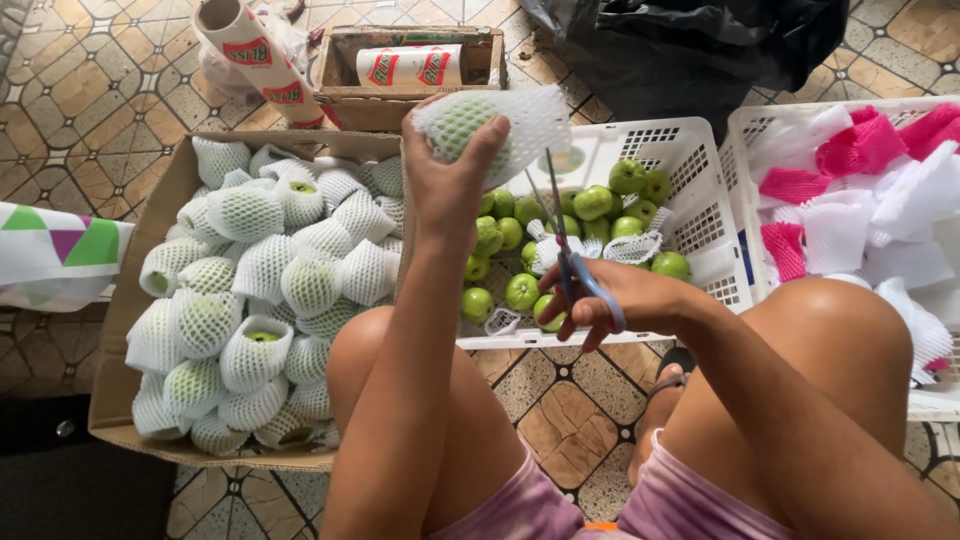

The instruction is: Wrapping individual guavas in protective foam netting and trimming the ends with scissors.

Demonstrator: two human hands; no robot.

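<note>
The left hand (445, 185) is holding up a green fruit in a white foam net (490, 125); the fingers are closing around its lower side, and the loose end of the net is sticking out to the right. It is hanging in the air above the gap between the cardboard box (150, 225) and the white plastic crate (690, 165), both standing on the tiled floor (80, 90).

The right hand (610, 300) is gripping a pair of scissors with blue handles (570, 255); the fingers are passing through the handles, and the blades are pointing up toward the netted fruit, but not touching it.

The cardboard box is lying at the left and is carrying many fruits wrapped in the same nets (260, 270). The crate in the middle is holding bare green fruits (560, 235) and some scraps of net. At the right edge of the floor, a second crate is containing white and pink foam nets (860, 190). A small box with paper rolls (410, 65) is standing behind.
</note>
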